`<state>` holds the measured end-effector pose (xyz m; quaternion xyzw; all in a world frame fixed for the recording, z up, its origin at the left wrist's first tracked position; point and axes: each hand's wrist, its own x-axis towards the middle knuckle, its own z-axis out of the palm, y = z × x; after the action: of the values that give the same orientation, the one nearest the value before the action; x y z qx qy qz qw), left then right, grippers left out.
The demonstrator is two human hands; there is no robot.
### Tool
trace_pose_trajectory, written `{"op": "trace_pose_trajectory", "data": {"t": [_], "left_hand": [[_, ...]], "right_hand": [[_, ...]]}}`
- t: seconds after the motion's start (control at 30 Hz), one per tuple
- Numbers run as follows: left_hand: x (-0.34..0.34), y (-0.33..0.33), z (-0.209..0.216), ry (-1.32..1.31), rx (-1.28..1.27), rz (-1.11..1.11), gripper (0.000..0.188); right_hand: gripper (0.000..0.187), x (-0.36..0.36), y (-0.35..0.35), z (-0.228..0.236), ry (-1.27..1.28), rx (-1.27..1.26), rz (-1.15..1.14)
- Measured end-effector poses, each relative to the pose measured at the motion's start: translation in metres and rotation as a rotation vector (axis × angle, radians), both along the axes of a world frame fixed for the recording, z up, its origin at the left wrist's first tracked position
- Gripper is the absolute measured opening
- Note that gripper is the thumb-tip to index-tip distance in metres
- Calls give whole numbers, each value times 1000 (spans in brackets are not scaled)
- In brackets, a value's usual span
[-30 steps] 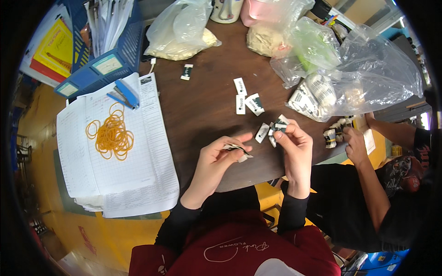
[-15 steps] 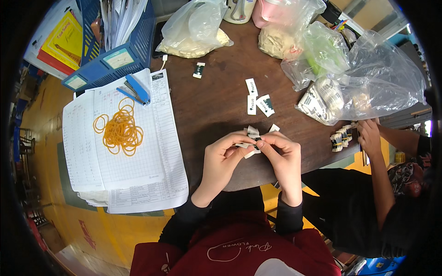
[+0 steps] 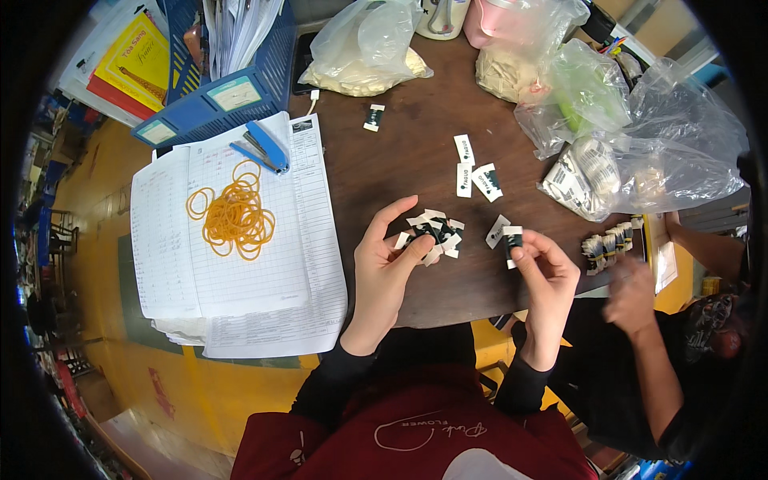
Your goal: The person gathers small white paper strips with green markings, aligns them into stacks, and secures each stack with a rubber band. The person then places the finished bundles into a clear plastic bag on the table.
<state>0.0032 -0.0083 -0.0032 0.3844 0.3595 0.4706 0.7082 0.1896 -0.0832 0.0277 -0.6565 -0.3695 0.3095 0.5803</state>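
My left hand is closed on a loose fan of small black-and-white labels, with the thumb pressed over them and the index finger sticking up. Off to its right, my right hand pinches a single black-and-white label between thumb and fingers. Just behind that one, a white label lies on the table. Farther back, a group of labels rests on the wood, some white and one partly dark green. Another dark label lies apart toward the far left.
At left, orange rubber bands and a blue stapler lie on written sheets, below a blue file rack. Plastic bags line the back. At right, another person's blurred hand is near banded label bundles.
My hands have moved apart: the right one has shifted right with one label, while the left keeps the bunch, now fanned out. The other person's hand has moved nearer.
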Motion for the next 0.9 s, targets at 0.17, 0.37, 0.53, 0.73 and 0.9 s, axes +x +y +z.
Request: {"op": "trace_pose_trajectory", "data": {"t": [0.17,0.37,0.53,0.73,0.9], "left_hand": [[-12,-3,3,53,-15,-9,47],[-20,-17,3,101,14,-107,46],[-20,-13,-2,84,-68,10,30],[-22,-11,-6,354,92,0,12],[-18,-17,10,316,154,8,13]], "right_hand": [[30,-16,6,-3,-534,-65,201],[25,-45,19,-2,-343,63,262],[14,-46,26,-7,-273,77,174],[14,-34,20,-7,-97,81,260],[15,-43,13,-8,-153,78,253]]}}
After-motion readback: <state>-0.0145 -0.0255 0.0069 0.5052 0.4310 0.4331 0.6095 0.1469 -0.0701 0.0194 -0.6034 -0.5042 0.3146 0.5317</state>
